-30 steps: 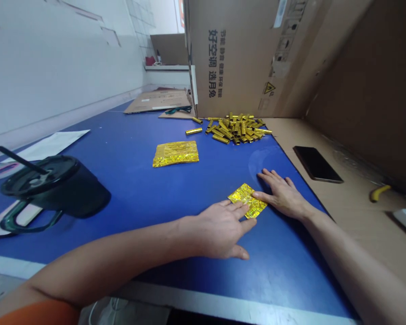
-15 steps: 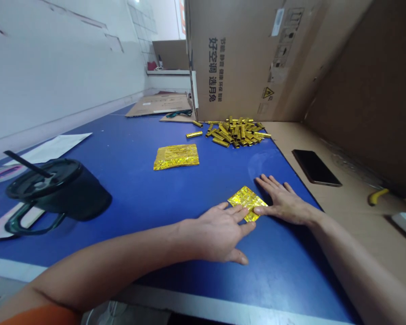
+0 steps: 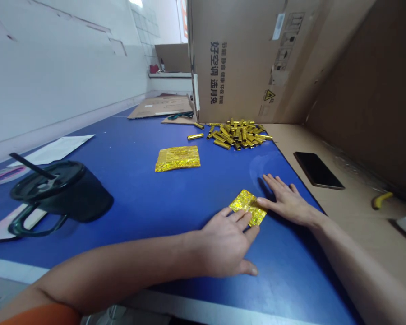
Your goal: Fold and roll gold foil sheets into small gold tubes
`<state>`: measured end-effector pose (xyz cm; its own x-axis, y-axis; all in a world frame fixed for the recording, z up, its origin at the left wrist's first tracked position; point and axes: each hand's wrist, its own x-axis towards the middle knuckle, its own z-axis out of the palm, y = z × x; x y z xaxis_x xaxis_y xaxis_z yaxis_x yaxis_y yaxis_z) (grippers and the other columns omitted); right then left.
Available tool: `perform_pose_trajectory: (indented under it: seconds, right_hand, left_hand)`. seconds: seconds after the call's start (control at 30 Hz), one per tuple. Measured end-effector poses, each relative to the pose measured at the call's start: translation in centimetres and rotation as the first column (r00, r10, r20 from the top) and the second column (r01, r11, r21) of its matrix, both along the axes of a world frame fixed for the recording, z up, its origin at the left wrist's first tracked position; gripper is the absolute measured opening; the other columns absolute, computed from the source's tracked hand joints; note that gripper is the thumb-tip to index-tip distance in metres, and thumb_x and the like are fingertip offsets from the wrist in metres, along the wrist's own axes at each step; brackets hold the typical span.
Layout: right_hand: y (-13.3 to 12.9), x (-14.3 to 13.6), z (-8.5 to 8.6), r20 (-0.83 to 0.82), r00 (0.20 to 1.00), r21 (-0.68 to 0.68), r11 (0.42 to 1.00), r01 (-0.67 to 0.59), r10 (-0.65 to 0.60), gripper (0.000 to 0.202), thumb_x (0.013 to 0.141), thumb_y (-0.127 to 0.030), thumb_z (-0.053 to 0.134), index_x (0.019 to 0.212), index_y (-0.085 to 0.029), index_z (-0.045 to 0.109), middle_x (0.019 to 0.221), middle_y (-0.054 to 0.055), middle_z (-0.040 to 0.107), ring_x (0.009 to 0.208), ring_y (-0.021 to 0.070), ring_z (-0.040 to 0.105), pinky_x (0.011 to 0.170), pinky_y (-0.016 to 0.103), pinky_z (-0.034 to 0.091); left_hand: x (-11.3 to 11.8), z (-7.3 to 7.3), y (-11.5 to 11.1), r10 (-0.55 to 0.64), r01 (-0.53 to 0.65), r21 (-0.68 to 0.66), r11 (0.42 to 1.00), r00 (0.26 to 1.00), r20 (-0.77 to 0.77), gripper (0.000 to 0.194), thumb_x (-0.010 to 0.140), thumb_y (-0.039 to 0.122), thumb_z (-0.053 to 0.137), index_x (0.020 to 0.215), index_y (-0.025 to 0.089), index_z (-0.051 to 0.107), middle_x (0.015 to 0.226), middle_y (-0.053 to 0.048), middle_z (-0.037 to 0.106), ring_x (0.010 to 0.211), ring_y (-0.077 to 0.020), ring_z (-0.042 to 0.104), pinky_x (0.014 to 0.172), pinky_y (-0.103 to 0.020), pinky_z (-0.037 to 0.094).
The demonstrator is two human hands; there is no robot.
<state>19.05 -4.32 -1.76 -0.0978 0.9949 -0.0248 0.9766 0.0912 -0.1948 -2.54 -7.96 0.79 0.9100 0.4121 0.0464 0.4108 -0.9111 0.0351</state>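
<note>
A small square of shiny gold foil (image 3: 245, 201) lies flat on the blue table (image 3: 138, 194), turned cornerwise. My left hand (image 3: 226, 243) rests palm down with fingers apart, its fingertips on the foil's lower edge. From the right, my right hand (image 3: 287, 201) lies spread on the table, its thumb touching the foil's right side. Farther back is a stack of larger gold foil sheets (image 3: 177, 159). Behind that, at the table's far edge, a pile of short gold tubes (image 3: 238, 134) leans near the cardboard.
A dark lidded mug (image 3: 77, 192) with a straw stands at the left, near white paper (image 3: 54, 149). A large cardboard box (image 3: 243, 58) rises at the back. On cardboard at the right lie a black phone (image 3: 318, 169) and a yellow object (image 3: 381, 200).
My left hand has shifted slightly right and down. My right thumb has moved up along the foil's right side, and the foil has turned a little.
</note>
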Motion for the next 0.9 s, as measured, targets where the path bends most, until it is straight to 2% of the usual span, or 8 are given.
perform_pose_trajectory:
  seconds: [0.13,0.23,0.43,0.9]
  right_hand:
    - [0.0,-1.4,-0.5,0.098,0.993,0.022,0.997,-0.068,0.066,0.081,0.072,-0.066,0.028,0.136,-0.018,0.014,0.141,0.010,0.012,0.128,0.0288,0.005,0.097,0.056,0.010]
    - [0.3,-1.7,-0.9,0.138,0.990,0.042,0.999,-0.032,0.026,0.082,0.072,-0.068,0.023,0.136,-0.017,0.015,0.142,0.010,0.011,0.128,0.0294,0.005,0.097,0.056,0.012]
    - [0.8,-1.3,-1.3,0.126,0.992,0.075,0.997,0.016,-0.026,0.084,0.070,-0.072,0.020,0.134,-0.018,0.020,0.141,0.009,0.016,0.127,0.0292,0.009,0.096,0.055,0.014]
    - [0.9,-1.5,-1.0,0.098,0.994,0.051,0.998,0.040,-0.045,0.084,0.069,-0.072,0.023,0.134,-0.019,0.021,0.141,0.009,0.017,0.127,0.0295,0.009,0.096,0.056,0.013]
  left_hand:
    - [0.5,-0.3,-1.0,0.016,-0.016,0.009,1.000,1.000,0.018,0.069,0.072,0.058,0.046,0.121,0.010,0.038,0.123,-0.016,0.042,0.113,-0.0283,0.037,0.088,-0.037,0.029]
    - [0.5,-0.3,-1.4,0.004,-0.005,0.012,1.000,1.000,0.028,0.069,0.071,0.058,0.047,0.119,0.010,0.040,0.119,-0.015,0.045,0.110,-0.0277,0.039,0.087,-0.037,0.029]
    - [0.5,-0.4,-1.4,0.003,-0.004,0.028,1.000,1.000,0.023,0.073,0.072,0.060,0.044,0.122,0.007,0.034,0.113,-0.015,0.048,0.106,-0.0262,0.040,0.086,-0.035,0.029]
    - [1.1,-0.4,-0.5,-0.009,0.006,0.040,0.999,0.997,0.083,0.066,0.069,0.063,0.045,0.111,0.012,0.046,0.099,-0.010,0.052,0.095,-0.0261,0.044,0.081,-0.036,0.032]
